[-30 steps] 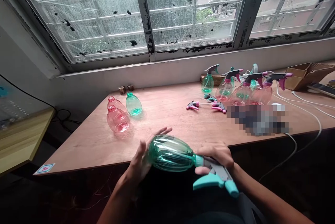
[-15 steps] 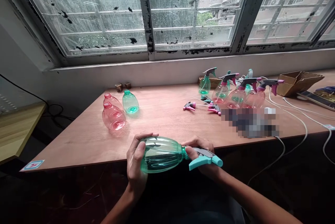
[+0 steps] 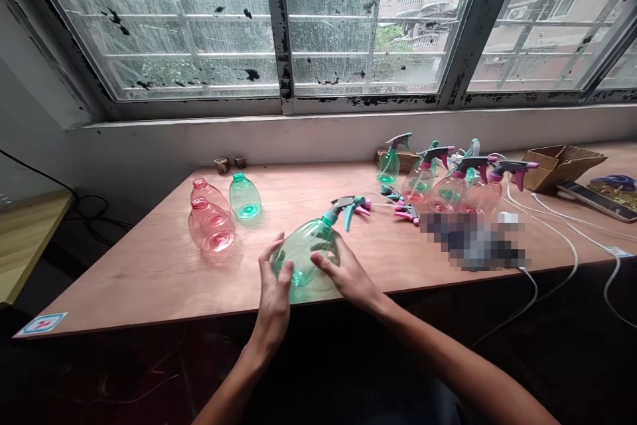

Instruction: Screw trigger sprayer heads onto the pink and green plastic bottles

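A clear green spray bottle (image 3: 301, 251) with a grey and teal trigger head is between my hands at the table's front edge, tilted with its head up and to the right. My left hand (image 3: 273, 289) wraps the left side of its body. On the opposite side, my right hand (image 3: 351, 272) grips it with the thumb across the front. The bottle's base is low over the tabletop; whether it touches I cannot tell. Behind it lie loose pink and grey trigger heads (image 3: 407, 213), one partly hidden by the bottle's own trigger.
Two headless pink bottles (image 3: 212, 229) and a headless green bottle (image 3: 245, 198) stand left on the wooden table (image 3: 149, 272). Several assembled spray bottles (image 3: 480, 196) stand at right. Beyond are a cardboard box (image 3: 557, 170), white cables (image 3: 572, 239) and a blurred patch (image 3: 468, 242).
The green spray bottle has swung from lying sideways to a more upright tilt, moving farther over the table. My right hand has shifted from its neck to its body.
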A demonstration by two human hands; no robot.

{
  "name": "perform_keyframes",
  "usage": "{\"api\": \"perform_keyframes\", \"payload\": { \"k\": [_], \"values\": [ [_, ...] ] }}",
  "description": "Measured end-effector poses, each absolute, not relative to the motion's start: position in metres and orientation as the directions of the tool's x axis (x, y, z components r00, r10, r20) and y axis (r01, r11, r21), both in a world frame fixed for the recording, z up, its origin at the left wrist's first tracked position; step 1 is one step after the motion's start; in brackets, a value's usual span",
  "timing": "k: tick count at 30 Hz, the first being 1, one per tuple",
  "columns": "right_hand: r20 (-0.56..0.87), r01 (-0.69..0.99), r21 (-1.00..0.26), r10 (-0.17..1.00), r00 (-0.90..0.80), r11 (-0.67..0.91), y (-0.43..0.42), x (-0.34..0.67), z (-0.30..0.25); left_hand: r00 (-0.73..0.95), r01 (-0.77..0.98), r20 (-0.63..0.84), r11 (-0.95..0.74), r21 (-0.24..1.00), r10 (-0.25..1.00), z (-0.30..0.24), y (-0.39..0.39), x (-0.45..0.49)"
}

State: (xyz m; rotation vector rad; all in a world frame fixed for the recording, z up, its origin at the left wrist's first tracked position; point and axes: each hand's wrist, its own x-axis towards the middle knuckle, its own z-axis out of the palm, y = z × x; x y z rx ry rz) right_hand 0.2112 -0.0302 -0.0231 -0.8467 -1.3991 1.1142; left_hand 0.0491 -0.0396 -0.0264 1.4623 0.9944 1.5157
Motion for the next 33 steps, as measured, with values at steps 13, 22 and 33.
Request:
{"api": "perform_keyframes", "payload": {
  "k": [13, 22, 33],
  "values": [
    [0.475, 0.699, -0.715, 0.755, 0.453, 0.031, 0.177, 0.347, 0.032, 0.307, 0.489, 0.366, -0.476, 0.731, 0.878, -0.037, -0.037, 0.041],
    [0.363, 0.708, -0.688, 0.767, 0.528, -0.162, 0.208, 0.361, 0.014, 0.348, 0.524, 0.409, -0.537, 0.661, 0.843, -0.034, -0.039, 0.041],
    [0.272, 0.752, -0.596, 0.81, 0.52, -0.282, 0.216, 0.373, 0.008, 0.453, 0.716, 0.46, -0.619, 0.323, 0.764, -0.05, -0.04, 0.05]
  ]
}}
